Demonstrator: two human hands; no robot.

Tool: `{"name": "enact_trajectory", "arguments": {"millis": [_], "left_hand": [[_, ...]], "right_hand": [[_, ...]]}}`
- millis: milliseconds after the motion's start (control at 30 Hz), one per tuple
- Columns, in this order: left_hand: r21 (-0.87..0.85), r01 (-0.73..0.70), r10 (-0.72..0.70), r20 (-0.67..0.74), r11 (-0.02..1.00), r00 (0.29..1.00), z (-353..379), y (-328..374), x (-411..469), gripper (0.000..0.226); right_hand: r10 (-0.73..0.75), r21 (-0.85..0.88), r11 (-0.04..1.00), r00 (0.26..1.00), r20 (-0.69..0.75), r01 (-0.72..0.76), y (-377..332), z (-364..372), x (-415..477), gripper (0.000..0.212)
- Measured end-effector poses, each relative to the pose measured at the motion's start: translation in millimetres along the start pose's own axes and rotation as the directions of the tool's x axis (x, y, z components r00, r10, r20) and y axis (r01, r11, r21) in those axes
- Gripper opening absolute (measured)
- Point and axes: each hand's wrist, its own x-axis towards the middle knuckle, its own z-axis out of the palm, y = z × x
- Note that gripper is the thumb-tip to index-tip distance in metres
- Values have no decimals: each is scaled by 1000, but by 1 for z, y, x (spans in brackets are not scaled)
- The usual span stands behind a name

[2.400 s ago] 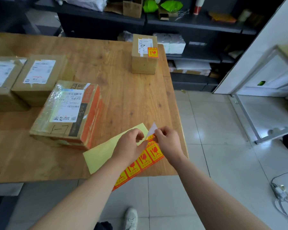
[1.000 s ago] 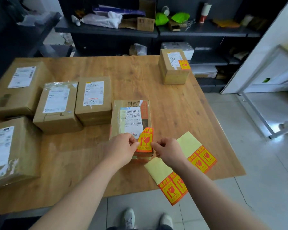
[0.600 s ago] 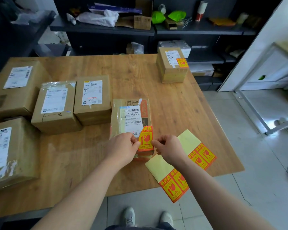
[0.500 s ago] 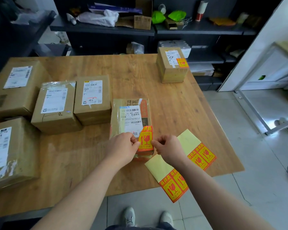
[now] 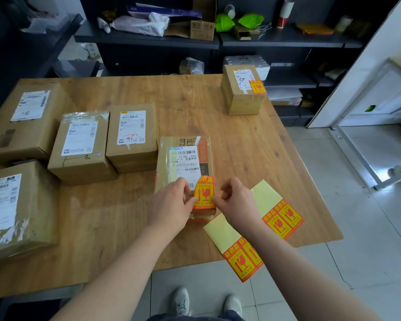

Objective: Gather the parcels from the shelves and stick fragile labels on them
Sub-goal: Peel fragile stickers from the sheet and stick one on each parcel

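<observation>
A: L side of table (image 5: 116, 218)?
B: Four brown cartons (image 5: 81, 147), grouped, shipping labels up.
A: Centre?
B: Taped parcel (image 5: 183, 158) flat on table. L hand (image 5: 171, 205) curled, pinching fragile label (image 5: 204, 193) at its L edge; label lies on parcel's near end. R hand (image 5: 237, 202) curled, pinching label's lower R corner.
A: Further R?
B: Sticker sheet (image 5: 267, 200) under R wrist, overhanging table edge. Labelled small box (image 5: 241, 93) at back.

Glossy tape-wrapped brown cardboard parcel (image 5: 183, 167) and glossy orange paper fragile label (image 5: 204, 195) on a matt, grained wooden counter (image 5: 252, 144).
</observation>
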Motion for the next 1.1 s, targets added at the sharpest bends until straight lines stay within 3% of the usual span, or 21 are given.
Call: {"name": "enact_trajectory", "arguments": {"millis": [100,200,267,467,667,833,967,1100], "left_hand": [[-4,-203,202,-85,979,976,12,-10,-6,10],[40,-296,299,-106,954,948,20,-19,-5,23],[113,-279,291,-103,954,951,20,-23,-1,29],[191,-170,150,112,967,982,12,-22,10,49],[325,-241,192,175,915,966,9,-24,16,58],[327,-305,223,267,894,938,3,-30,19,67],[291,-346,275,258,892,926,-2,-31,18,57],[304,-286,253,145,909,957,4,-31,11,57]], "right_hand": [[-186,-125,974,982,26,188,4,2,-1,4],[-264,-197,942,962,66,272,12,6,-1,21],[-275,-230,930,958,83,287,16,5,0,30],[-264,-325,894,949,172,308,17,-3,15,47],[-233,-403,866,953,196,295,19,0,23,56],[-235,-370,865,924,300,340,24,-6,11,65],[-362,-365,828,903,234,426,25,-8,9,51],[-398,-431,781,892,214,452,10,5,12,58]]}}
